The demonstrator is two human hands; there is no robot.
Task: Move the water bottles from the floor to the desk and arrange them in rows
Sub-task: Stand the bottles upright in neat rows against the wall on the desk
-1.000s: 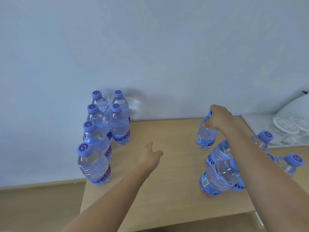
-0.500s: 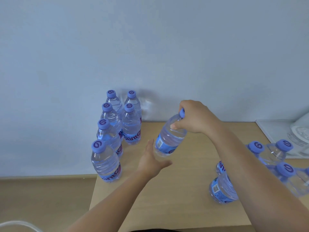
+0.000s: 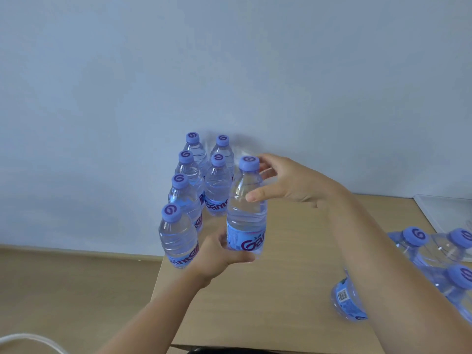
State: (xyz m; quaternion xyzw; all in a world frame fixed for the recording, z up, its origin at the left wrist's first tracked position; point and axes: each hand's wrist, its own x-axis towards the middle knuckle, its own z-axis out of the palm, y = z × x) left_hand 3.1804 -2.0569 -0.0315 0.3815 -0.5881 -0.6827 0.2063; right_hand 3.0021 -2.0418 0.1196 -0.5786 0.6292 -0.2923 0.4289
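A clear water bottle point(image 3: 246, 213) with a purple cap stands upright just above the wooden desk point(image 3: 268, 302). My left hand point(image 3: 222, 254) grips its base at the label. My right hand point(image 3: 293, 185) is beside its neck with fingers spread, the thumb resting on the bottle's shoulder. To the left, several bottles point(image 3: 178, 236) stand in two rows against the wall, and the held bottle is beside the shorter right row point(image 3: 217, 190).
More bottles point(image 3: 413, 238) are clustered at the desk's right edge, partly behind my right forearm, one with its label point(image 3: 347, 300) facing me. A white tray point(image 3: 447, 210) lies at the far right. The floor point(image 3: 76, 290) and a white tube point(image 3: 30, 339) are at the left.
My right hand carried the bottle leftward from the right cluster toward the rows. My left hand took hold of its base, the bottle came upright, and my right hand's fingers spread.
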